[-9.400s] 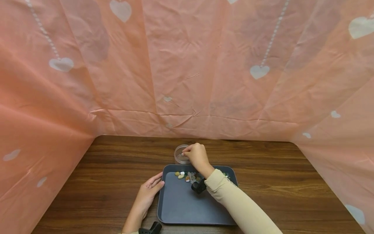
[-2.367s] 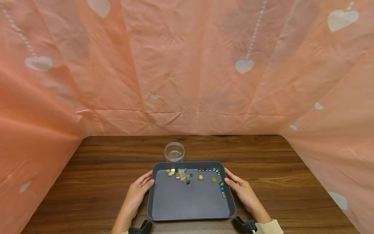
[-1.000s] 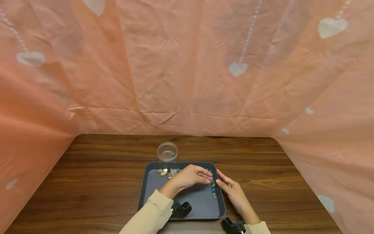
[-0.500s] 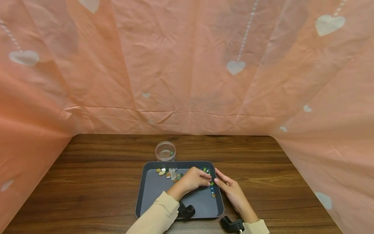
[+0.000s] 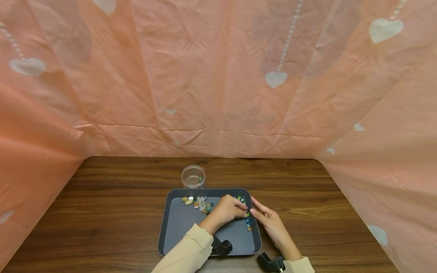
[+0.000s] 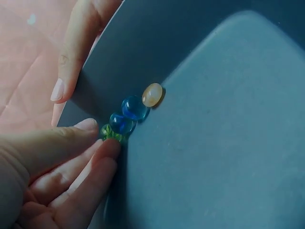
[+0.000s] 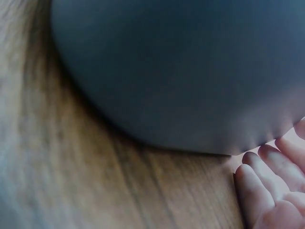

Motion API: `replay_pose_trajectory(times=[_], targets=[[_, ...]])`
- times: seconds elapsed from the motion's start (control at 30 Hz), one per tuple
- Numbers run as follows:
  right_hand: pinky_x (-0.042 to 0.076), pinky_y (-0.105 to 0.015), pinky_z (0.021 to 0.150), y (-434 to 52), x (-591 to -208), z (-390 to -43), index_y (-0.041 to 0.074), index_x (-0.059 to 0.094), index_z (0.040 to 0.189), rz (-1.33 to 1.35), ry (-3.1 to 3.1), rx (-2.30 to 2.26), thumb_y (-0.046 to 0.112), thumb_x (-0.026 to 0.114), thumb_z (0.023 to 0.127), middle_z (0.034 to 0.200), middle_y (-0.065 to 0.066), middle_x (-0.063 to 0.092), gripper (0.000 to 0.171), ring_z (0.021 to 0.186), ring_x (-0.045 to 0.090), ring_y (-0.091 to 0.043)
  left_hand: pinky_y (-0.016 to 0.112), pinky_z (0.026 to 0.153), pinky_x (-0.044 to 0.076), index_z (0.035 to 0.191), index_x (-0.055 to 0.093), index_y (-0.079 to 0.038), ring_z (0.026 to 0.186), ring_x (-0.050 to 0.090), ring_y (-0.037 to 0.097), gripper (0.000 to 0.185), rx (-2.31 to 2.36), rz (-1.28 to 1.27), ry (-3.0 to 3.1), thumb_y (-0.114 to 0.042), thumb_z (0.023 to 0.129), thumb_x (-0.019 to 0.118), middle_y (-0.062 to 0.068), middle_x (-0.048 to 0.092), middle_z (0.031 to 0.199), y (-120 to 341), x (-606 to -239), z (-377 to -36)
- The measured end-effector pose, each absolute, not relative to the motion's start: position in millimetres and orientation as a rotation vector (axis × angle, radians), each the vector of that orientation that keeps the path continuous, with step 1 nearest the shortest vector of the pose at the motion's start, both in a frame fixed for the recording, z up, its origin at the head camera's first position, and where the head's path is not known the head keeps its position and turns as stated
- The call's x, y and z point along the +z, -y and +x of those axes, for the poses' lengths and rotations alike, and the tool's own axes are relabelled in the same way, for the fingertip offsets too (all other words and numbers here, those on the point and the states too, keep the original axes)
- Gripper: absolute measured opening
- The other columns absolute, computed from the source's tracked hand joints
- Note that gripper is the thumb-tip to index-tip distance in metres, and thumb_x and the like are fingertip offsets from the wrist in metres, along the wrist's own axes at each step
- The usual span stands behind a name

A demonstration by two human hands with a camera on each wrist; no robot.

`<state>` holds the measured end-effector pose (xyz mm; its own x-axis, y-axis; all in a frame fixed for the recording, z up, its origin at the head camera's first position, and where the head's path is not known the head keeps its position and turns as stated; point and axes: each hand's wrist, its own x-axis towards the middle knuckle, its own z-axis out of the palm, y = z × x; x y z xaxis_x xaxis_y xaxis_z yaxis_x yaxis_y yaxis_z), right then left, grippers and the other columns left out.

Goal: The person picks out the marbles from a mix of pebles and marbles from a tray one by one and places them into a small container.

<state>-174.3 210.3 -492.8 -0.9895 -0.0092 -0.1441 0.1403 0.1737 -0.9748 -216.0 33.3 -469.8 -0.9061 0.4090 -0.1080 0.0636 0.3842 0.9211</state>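
Observation:
A dark grey tray holds colourful glass marbles and pebbles. My left hand reaches across it to the right wall. There its thumb and a finger pinch a green glass marble, partly hidden by the fingertips in the left wrist view. Beside that lie two blue glass marbles and an orange-white bead, in a row along the wall. My right hand grips the tray's right side, thumb over the rim and fingers against the outside, as the right wrist view shows.
A clear round jar with a few green pieces stands behind the tray. Pale pebbles cluster in the tray's far left part. More glass marbles sit in its far right corner. A pink curtain closes off the wooden table.
Earlier my right hand was at the jar; then both hands held the tray's sides. My left hand has since crossed to the right wall and closed on the green marble.

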Motion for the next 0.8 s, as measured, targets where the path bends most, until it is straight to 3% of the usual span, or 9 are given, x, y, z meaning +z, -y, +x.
replay_pose_trajectory(times=[0.13, 0.37, 0.53, 0.7, 0.8], targets=[[0.043, -0.007, 0.093, -210.8, -493.6, -174.2, 0.009, 0.051, 0.145, 0.112, -2.332, -1.935, 0.022, 0.065, 0.096, 0.150, -0.007, 0.049, 0.052, 0.138, 0.045, -0.018, 0.025, 0.067, 0.053, 0.088, 0.081, -0.008, 0.078, 0.067, 0.009, 0.012, 1.488, 0.430, -2.408, -0.009, 0.076, 0.084, 0.005, 0.079, 0.084, -35.6, -470.0, -216.9], [0.043, -0.008, 0.094, -211.5, -492.8, -174.3, 0.010, 0.051, 0.145, 0.128, -2.294, -1.957, 0.022, 0.065, 0.096, 0.150, -0.005, 0.050, 0.052, 0.136, 0.046, -0.012, 0.021, 0.062, 0.050, 0.084, 0.081, -0.010, 0.071, 0.064, 0.005, 0.009, 1.471, 0.450, -2.461, -0.010, 0.076, 0.085, 0.002, 0.078, 0.078, -40.2, -473.5, -218.6], [0.042, -0.007, 0.094, -211.8, -491.0, -173.3, 0.009, 0.050, 0.145, 0.112, -2.293, -1.967, 0.021, 0.063, 0.097, 0.150, -0.007, 0.050, 0.051, 0.139, 0.044, -0.019, 0.021, 0.060, 0.049, 0.082, 0.081, -0.008, 0.068, 0.063, 0.004, 0.007, 1.497, 0.465, -2.445, -0.007, 0.075, 0.084, 0.003, 0.077, 0.076, -41.8, -474.1, -218.5], [0.042, -0.007, 0.093, -210.9, -490.4, -172.9, 0.010, 0.051, 0.145, 0.111, -2.287, -1.967, 0.021, 0.063, 0.097, 0.149, -0.007, 0.050, 0.051, 0.139, 0.044, -0.021, 0.024, 0.063, 0.054, 0.084, 0.080, -0.005, 0.070, 0.068, 0.009, 0.009, 1.625, 0.369, -2.290, -0.005, 0.076, 0.084, 0.007, 0.078, 0.080, -37.2, -475.1, -221.1], [0.043, -0.007, 0.093, -209.9, -491.7, -173.6, 0.010, 0.052, 0.144, 0.123, -2.294, -1.965, 0.020, 0.064, 0.097, 0.149, -0.006, 0.051, 0.050, 0.138, 0.045, -0.019, 0.030, 0.071, 0.060, 0.093, 0.079, 0.002, 0.076, 0.073, 0.016, 0.014, 1.790, 0.279, -2.086, -0.002, 0.079, 0.081, 0.013, 0.077, 0.088, -28.5, -473.0, -224.8]])
